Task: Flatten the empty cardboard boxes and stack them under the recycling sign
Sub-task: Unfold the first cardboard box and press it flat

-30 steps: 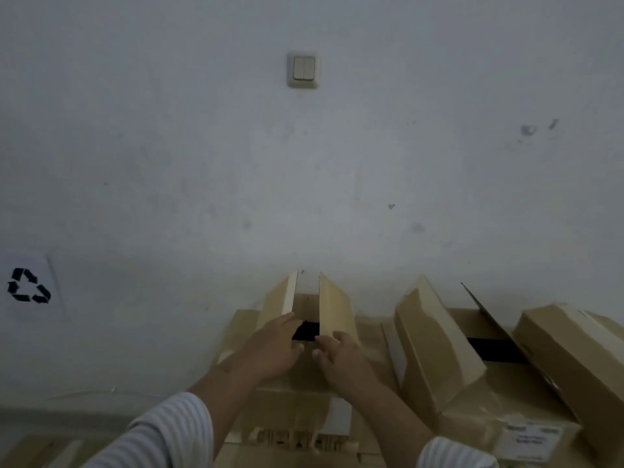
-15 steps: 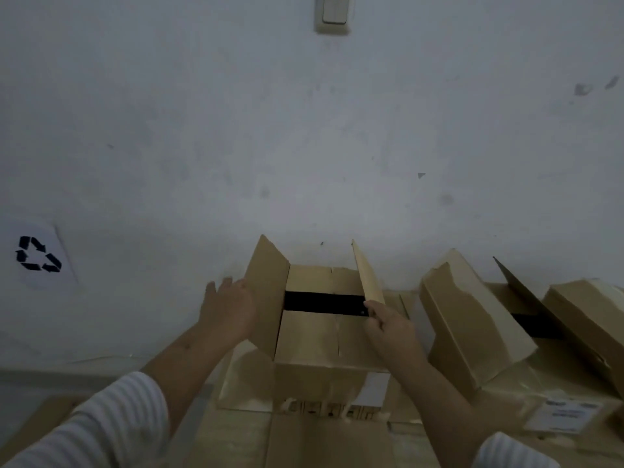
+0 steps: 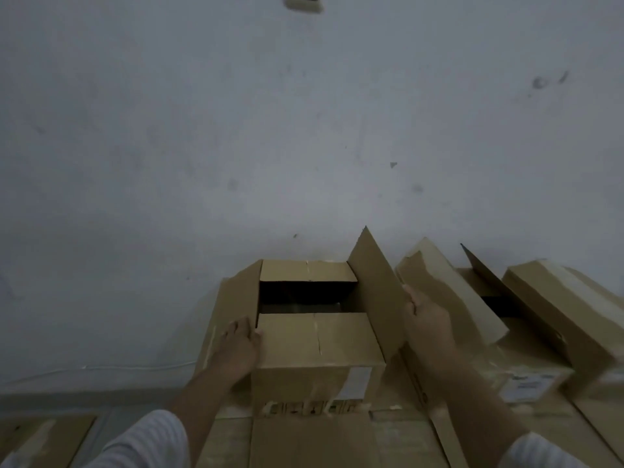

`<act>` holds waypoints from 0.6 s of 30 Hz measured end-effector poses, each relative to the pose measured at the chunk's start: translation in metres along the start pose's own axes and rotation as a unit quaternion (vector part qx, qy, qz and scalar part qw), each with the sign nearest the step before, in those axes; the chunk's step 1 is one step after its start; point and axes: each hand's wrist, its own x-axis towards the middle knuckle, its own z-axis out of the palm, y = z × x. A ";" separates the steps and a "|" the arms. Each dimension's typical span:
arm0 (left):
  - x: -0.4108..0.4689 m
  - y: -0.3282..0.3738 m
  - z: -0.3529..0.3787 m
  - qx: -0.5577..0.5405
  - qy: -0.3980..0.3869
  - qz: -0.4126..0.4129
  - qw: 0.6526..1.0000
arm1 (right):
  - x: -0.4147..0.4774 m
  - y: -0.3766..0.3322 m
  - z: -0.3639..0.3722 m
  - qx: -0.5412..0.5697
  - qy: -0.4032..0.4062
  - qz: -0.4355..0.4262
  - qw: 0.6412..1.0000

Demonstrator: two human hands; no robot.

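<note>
A brown cardboard box (image 3: pixel 317 346) stands against the wall in front of me, its top open with a dark gap between the two inner flaps. My left hand (image 3: pixel 238 349) lies flat on the box's left outer flap (image 3: pixel 233 305), which is folded down outward. My right hand (image 3: pixel 427 319) grips the edge of the right outer flap (image 3: pixel 374 288), which stands up at a slant. The recycling sign is out of view.
More cardboard boxes (image 3: pixel 449 292) (image 3: pixel 567 312) lean to the right, one with a white label (image 3: pixel 528 386). Flattened cardboard (image 3: pixel 310 440) covers the floor in front. A pale wall (image 3: pixel 304 130) with a light switch (image 3: pixel 302 3) rises behind.
The outer flaps have been spread wider: the left one is pressed down outward, the right one pulled aside. The view has tilted down and right, so the recycling sign left the frame.
</note>
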 end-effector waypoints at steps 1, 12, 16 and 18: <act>0.000 -0.001 0.000 -0.007 0.003 0.001 1.000 | 0.004 0.008 -0.003 -0.051 -0.005 0.000 0.999; 0.004 -0.012 0.003 -0.062 0.030 0.028 0.997 | -0.012 0.020 0.034 -0.242 -0.175 0.090 0.950; 0.003 -0.010 0.008 -0.130 0.006 0.014 0.991 | -0.022 0.019 0.057 -0.036 -0.231 0.157 0.959; 0.001 -0.008 0.010 -0.152 -0.002 0.002 0.988 | -0.024 0.027 0.063 0.007 -0.199 0.179 0.964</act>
